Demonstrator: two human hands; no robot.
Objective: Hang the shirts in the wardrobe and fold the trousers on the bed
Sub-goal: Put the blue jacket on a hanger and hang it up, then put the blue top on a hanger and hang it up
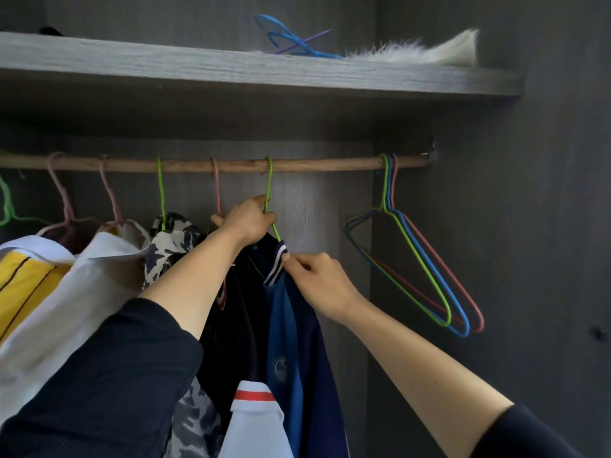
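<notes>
1. Grips the green hanger [269, 180] by its neck with the left hand [248, 223], hook over the rod [314, 165].
2. Pinches the collar of the blue shirt [291, 342] with the right hand [319, 284], just below and right of the left.
3. Hangs straight down from there, collar nearest the right.

Views: one only, the head camera; no second view overlaps it.
Position: on the person's head, behind and below the left hand [248, 223] gripping the green hanger [269, 186].
Facing: forward into the wardrobe [529, 226]; both forearms run from the lower edge up to the grip.
Nearness: close, within arm's reach; the grip sits near the frame's middle.
Coverage: rail [314, 165] just above the grip, shelf [231, 67] higher; hung shirts [109, 259] left of it, empty hangers [427, 259] right; right hand [319, 284] pinching the blue shirt [291, 342] just below-right.
Lens: wide-angle; the shelf edge bows.
</notes>
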